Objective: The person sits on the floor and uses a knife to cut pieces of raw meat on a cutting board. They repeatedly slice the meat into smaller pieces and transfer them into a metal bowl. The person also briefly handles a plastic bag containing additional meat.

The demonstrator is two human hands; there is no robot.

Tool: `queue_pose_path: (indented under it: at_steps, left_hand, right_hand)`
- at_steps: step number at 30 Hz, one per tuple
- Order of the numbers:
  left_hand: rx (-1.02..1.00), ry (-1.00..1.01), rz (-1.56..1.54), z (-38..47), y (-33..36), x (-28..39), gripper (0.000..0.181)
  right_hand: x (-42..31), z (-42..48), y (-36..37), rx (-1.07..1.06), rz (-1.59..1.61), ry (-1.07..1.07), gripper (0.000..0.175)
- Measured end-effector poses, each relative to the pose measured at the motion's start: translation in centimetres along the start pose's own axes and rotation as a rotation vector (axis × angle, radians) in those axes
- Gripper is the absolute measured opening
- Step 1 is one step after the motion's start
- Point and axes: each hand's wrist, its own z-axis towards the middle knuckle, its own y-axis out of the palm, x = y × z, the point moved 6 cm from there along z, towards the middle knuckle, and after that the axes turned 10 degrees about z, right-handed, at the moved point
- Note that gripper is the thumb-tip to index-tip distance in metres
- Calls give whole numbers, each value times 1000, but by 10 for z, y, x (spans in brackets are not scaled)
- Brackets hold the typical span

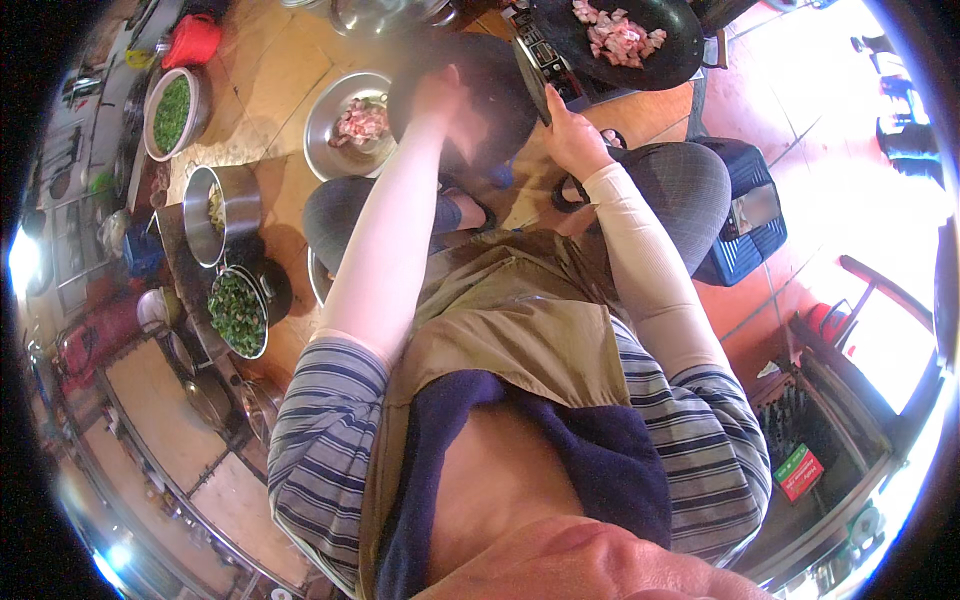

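Note:
My right hand [577, 142] is closed around the handle of a knife [534, 82], whose broad blade points up and away from me. Over a dark round board or block [499, 82] between my knees is my left hand [439, 94]. Blur and haze there hide whether its fingers hold anything. A pale pink patch shows beside that hand, perhaps meat. Left of the board, a steel bowl [319, 131] contains cut raw meat [361, 122]. More pieces of raw meat [622, 36] lie in a black wok [679, 56] at the upper right.
The wok sits on an induction cooker [555, 56]. On the left are a tub of chopped greens [172, 112], a steel pot [240, 206], a pot of leafy greens [238, 311] and a red container [193, 41]. A dark blue crate [750, 247] stands by my right knee on the tiled floor.

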Motion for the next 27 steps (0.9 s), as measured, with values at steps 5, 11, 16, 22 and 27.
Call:
queue_pose_path:
  at_steps: [5, 11, 16, 22, 27]
  left_hand:
    - [-42, -5, -556, 5, -5, -34, 39]
    - [-4, -132, -1440, -30, 2, -55, 25]
    - [372, -103, -752, -20, 49, -134, 40]
    - [388, 405, 172, -63, -43, -34, 49]
    - [441, 509, 137, -70, -59, 3, 34]
  right_hand:
    - [0, -1, 0, -15, -15, 8, 70]
    - [-14, -1, -2, -39, -28, 40, 71]
    - [-18, -2, 7, -72, -50, 39, 70]
    - [-11, -3, 8, -41, 24, 8, 66]
    - [-5, 0, 13, -45, 45, -28, 66]
